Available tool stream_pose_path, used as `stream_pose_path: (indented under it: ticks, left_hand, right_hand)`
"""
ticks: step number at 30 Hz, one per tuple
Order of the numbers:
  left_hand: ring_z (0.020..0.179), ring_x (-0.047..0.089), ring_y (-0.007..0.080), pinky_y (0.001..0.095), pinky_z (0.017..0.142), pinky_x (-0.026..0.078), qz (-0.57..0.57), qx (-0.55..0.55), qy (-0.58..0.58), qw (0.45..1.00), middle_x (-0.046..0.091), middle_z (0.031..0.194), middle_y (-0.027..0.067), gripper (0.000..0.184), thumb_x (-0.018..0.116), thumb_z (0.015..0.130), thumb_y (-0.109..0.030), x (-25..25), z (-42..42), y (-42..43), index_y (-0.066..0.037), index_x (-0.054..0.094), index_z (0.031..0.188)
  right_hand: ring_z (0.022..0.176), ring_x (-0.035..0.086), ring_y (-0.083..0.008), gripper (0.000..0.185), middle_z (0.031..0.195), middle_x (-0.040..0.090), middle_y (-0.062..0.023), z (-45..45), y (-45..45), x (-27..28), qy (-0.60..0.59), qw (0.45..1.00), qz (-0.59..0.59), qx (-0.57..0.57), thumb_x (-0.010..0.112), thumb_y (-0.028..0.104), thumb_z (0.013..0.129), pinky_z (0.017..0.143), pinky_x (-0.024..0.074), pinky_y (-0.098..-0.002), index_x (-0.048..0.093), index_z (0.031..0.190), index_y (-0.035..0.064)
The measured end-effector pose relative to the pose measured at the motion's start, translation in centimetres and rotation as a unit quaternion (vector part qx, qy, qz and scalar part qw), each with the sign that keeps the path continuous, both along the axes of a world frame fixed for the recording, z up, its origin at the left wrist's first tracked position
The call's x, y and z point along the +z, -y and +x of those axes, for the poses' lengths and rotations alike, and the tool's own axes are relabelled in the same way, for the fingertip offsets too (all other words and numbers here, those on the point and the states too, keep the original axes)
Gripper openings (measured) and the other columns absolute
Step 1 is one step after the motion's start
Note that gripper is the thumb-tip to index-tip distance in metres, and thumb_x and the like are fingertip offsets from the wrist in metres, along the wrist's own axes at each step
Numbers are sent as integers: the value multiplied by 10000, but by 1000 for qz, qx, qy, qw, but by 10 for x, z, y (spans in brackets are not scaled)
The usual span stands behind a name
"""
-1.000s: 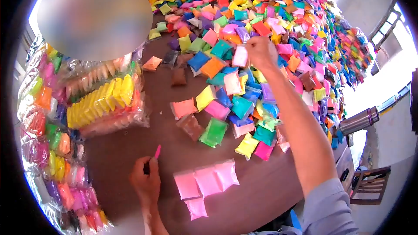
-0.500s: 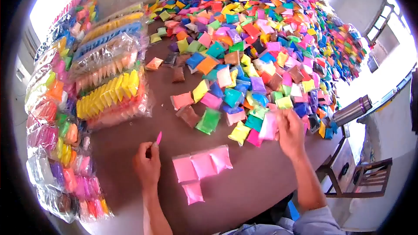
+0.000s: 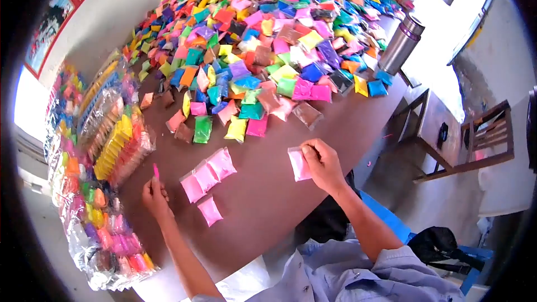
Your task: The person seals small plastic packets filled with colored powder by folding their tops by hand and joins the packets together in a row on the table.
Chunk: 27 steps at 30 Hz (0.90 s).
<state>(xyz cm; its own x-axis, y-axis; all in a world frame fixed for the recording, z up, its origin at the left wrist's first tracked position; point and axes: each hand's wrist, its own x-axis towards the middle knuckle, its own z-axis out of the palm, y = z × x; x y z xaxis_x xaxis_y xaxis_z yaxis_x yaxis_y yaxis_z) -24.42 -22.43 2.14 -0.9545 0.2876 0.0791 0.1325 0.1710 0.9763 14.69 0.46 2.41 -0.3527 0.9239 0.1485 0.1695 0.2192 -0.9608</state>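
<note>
My right hand (image 3: 324, 166) pinches a small clear packet of pink filling (image 3: 298, 165) by its edge, over the right part of the brown table (image 3: 263, 212). My left hand (image 3: 157, 198) is closed on a slim, bright pink pointed piece (image 3: 156, 171) that sticks up past the fingers; its exact kind does not show. Between my hands lies a row of three pink packets (image 3: 206, 175), edge to edge. Just below that row is a single pink packet (image 3: 210, 211), closer to my left hand.
A big heap of many-coloured packets (image 3: 240, 39) covers the far table. Clear bags of sorted packets (image 3: 114, 145) line the left side. A steel flask (image 3: 401, 45) stands at the right edge. A wooden chair (image 3: 489, 134) is beyond it.
My right hand has drawn back from the heap, bringing the pink packet toward me. My left hand keeps its pink piece. The view has turned and tilted downward.
</note>
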Motion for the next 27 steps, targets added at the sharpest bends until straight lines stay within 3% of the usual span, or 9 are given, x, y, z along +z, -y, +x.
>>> stream_pose_path:
  ticks: [1, 6, 10, 13, 15, 17, 22, 23, 27]
  left_hand:
    - [567, 453, 27, 191, 474, 330, 48, 11, 59, 997, 557, 732, -35, 181, 649, 1019, -241, 6, 2, 4, -62, 662, 996]
    - [574, 448, 21, 187, 478, 331, 4, 62, -22, 998, 553, 722, -36, 171, 655, 1018, -236, 63, 84, 10, -70, 661, 980]
    - [646, 546, 56, 238, 581, 443, -122, -135, -204, 962, 623, 756, -19, 123, 710, 964, -137, 59, 177, -21, -40, 710, 887]
    - [678, 607, 109, 293, 619, 502, -128, -212, -126, 961, 672, 785, 35, 77, 732, 920, -84, 43, 246, -65, -20, 715, 881]
    - [673, 631, 146, 313, 627, 518, -116, -244, -130, 954, 690, 800, 72, 58, 733, 907, -68, 26, 259, -84, -14, 716, 894]
    - [691, 665, 256, 362, 642, 538, -161, -289, -344, 878, 707, 852, 142, 61, 736, 894, -69, 12, 260, -100, -19, 723, 927]
    - [740, 671, 357, 421, 704, 541, -112, -350, -203, 908, 698, 874, 187, 157, 672, 959, -153, 33, 251, -126, -2, 715, 968]
    - [763, 686, 346, 418, 735, 541, -125, -338, -96, 928, 698, 879, 202, 202, 648, 985, -183, 51, 259, -131, 9, 712, 988]
    - [689, 687, 231, 381, 672, 545, -147, -391, -114, 901, 708, 796, 178, 238, 691, 978, -241, 36, 254, -156, -7, 724, 1004]
  right_hand:
    - [827, 642, -158, 206, 906, 688, -105, 2, -1, -1, -15, 1000, -18, 12, 592, 179, 1038, 761, 515, -306, 662, 1076, -11]
    - [831, 637, -126, 219, 915, 694, -82, 1, -1, 0, -49, 996, -53, 49, 601, 185, 1039, 752, 515, -295, 668, 1111, -10]
    - [758, 625, -90, 208, 866, 681, -36, 3, -9, -1, -76, 982, -160, 60, 625, 183, 1028, 673, 507, -264, 677, 1109, -2]
    - [620, 595, -60, 182, 808, 657, -18, 6, -10, 6, -149, 961, -230, 48, 625, 174, 1031, 511, 478, -237, 682, 1081, 9]
    - [623, 596, -63, 182, 806, 657, -16, 6, -11, 0, -167, 961, -218, 36, 629, 171, 1028, 520, 484, -239, 682, 1078, 4]
    - [615, 593, -63, 171, 788, 651, -8, 5, -12, -4, -178, 962, -207, 17, 641, 156, 1020, 531, 482, -242, 683, 1069, -3]
    - [685, 607, -53, 131, 842, 671, -16, 2, -4, 8, -114, 991, -75, 0, 656, 112, 1006, 576, 479, -233, 703, 1041, -5]
    - [673, 592, -62, 109, 804, 648, -21, -2, -1, 10, -136, 986, -96, -3, 670, 78, 990, 602, 482, -238, 680, 1052, -11]
    - [822, 636, -80, 148, 931, 693, -43, -2, 0, -2, -92, 995, -48, 8, 655, 81, 1001, 696, 521, -244, 681, 1120, -3]
